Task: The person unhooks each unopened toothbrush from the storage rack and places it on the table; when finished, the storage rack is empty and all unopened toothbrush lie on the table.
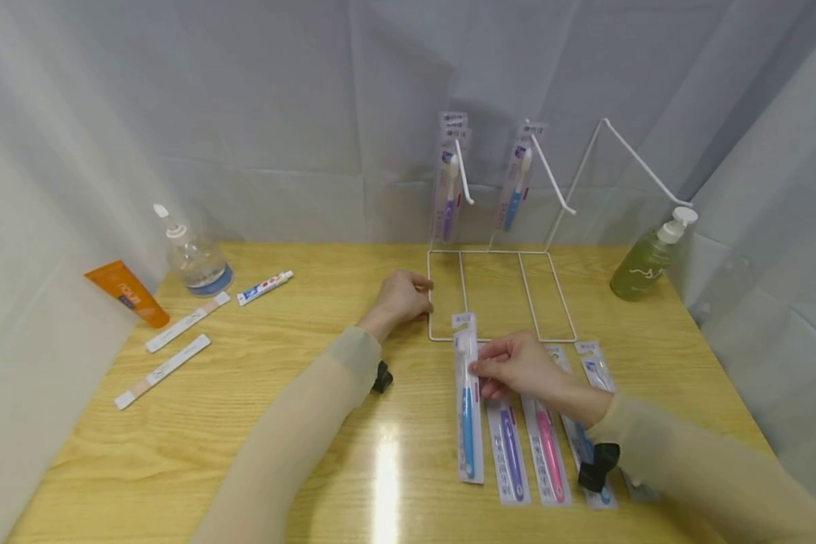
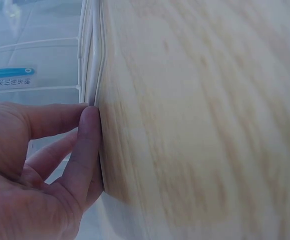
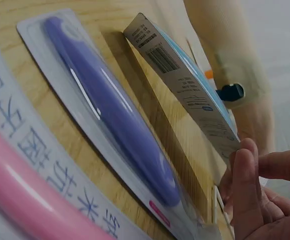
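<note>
A white wire display rack (image 1: 499,295) stands on the wooden table; two packaged toothbrushes (image 1: 449,189) (image 1: 515,189) hang on its hooks. My left hand (image 1: 403,298) grips the rack's left base wire (image 2: 92,75), fingers (image 2: 87,145) pressed against it. My right hand (image 1: 513,366) pinches a blue toothbrush pack (image 1: 468,400) near its upper part and tilts it off the table, as the right wrist view shows (image 3: 189,85). Beside it lie a purple pack (image 1: 510,453) (image 3: 115,110), a pink pack (image 1: 549,453) (image 3: 25,180) and more packs partly under my right forearm.
At the left lie an orange tube (image 1: 128,293), a clear bottle (image 1: 193,257), a small toothpaste tube (image 1: 265,287) and two long boxes (image 1: 187,321) (image 1: 163,370). A green pump bottle (image 1: 649,257) stands at the right. White cloth walls surround the table.
</note>
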Motion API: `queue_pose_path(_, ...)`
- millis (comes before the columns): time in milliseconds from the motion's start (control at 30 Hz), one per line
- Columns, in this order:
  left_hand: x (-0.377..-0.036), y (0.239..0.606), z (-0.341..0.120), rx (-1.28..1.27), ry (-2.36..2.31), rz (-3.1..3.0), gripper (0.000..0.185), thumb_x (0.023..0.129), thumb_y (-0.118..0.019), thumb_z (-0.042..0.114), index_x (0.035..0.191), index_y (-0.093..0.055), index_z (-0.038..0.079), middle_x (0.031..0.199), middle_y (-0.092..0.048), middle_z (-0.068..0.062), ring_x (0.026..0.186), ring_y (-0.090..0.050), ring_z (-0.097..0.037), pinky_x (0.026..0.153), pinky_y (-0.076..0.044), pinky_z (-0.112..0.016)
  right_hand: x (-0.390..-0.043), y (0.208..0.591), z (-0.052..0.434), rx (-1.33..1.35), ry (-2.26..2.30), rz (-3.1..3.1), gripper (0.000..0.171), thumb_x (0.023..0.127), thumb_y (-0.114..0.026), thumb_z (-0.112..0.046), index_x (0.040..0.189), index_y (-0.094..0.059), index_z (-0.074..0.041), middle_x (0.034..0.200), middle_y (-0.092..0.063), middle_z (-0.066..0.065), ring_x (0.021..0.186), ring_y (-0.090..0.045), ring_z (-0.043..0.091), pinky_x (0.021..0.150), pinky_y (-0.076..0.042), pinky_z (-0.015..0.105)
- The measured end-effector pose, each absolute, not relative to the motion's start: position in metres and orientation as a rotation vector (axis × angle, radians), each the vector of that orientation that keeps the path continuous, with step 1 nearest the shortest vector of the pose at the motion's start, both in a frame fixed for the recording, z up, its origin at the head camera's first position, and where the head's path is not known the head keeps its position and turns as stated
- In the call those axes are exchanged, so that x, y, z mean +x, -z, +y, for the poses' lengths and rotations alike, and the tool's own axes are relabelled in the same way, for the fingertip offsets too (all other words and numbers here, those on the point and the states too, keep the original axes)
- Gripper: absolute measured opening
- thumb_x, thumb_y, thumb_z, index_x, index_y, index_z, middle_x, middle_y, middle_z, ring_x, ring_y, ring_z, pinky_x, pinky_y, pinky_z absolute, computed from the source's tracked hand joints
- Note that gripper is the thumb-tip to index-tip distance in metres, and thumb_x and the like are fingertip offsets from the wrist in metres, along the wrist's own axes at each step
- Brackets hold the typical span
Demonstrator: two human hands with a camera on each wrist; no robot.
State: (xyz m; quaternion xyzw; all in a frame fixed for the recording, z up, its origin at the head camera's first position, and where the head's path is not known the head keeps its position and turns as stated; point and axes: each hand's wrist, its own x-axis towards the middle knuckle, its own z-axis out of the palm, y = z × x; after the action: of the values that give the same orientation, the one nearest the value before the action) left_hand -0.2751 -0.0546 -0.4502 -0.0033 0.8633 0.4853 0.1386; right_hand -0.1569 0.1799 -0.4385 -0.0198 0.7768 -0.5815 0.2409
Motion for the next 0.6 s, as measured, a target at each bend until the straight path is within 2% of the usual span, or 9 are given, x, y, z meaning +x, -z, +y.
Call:
queue_pose_path(200, -0.275, 0.45, -0.054, -0.007, -1.408, 2.499, 0.055, 0.089, -0.079, -0.009, 0.142, -0.075, 0.002, 0.13, -0.08, -0.026, 0.064, -0.069, -0.01, 0.063, -0.067, -0.02, -0.153, 0.441, 0.171, -0.037, 1.516, 2.08, 0.02, 0.1, -0.079, -0.004, 0.112, -0.077, 0.012, 0.073, -0.082, 0.007, 0.059, -0.076, 0.009, 0.058, -0.069, 0.026)
queue_pose_path(600, -0.274, 0.449, -0.054, 0.005, -1.411, 2.496, 0.055, 0.089, -0.078, -0.009, 0.143, -0.075, 0.001, 0.134, -0.079, -0.025, 0.065, -0.07, -0.01, 0.064, -0.067, -0.02, -0.155, 0.445, 0.169, 0.001, 1.411, 2.032, 0.017, 0.1, -0.079, -0.005, 0.111, -0.076, 0.007, 0.071, -0.079, 0.008, 0.057, -0.073, 0.01, 0.055, -0.068, 0.026)
